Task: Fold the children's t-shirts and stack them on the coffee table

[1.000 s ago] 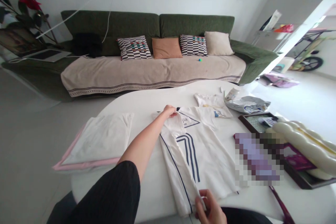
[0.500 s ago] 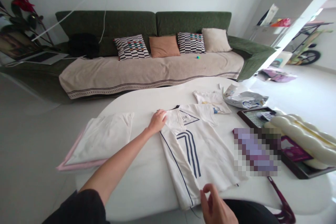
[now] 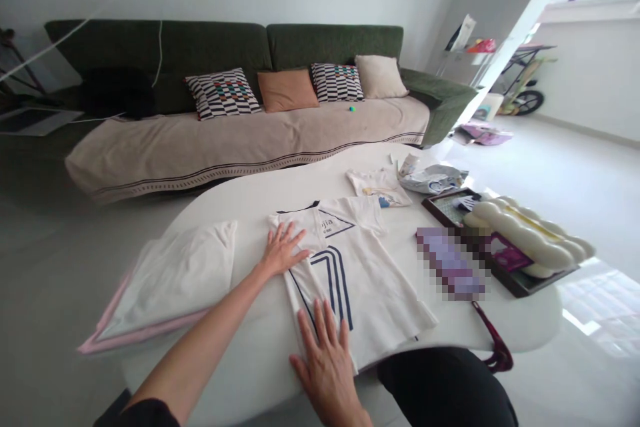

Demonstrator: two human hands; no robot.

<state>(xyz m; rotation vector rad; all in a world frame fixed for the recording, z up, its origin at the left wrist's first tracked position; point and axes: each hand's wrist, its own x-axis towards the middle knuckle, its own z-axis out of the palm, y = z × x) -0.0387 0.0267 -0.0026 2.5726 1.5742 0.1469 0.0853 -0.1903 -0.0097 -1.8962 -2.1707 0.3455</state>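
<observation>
**Hands on a jersey, seen from the head camera.** The fingers of the left hand [image 3: 283, 248] are spread and lie flat, palm down, on the upper left part of a white jersey [image 3: 373, 293], gripping nothing. The fingers of the right hand [image 3: 325, 363] are also spread and flat, with their tips on the lower end of the jersey, and hold nothing pinched.

The jersey lies flat on a white oval table [image 3: 250, 360], between the hands and a small printed white shirt [image 3: 379, 187]. It has a navy collar, a navy number 7 [image 3: 333, 287] and the lettering "jia" on its upper part. A navy line runs along its left edge.

To the left of the jersey, just beyond the left hand, lies a folded white cloth [image 3: 175, 283] on a pink-edged cloth [image 3: 145, 323]. To the right are a crumpled plastic bag [image 3: 430, 180], a pixelated patch [image 3: 450, 263] and a dark tray [image 3: 520, 287] holding a cream bumpy cushion [image 3: 520, 233]. A dark red strap [image 3: 493, 340] hangs from the table edge. Beyond the table stands a green sofa [image 3: 225, 47] with a beige throw [image 3: 240, 140].
</observation>
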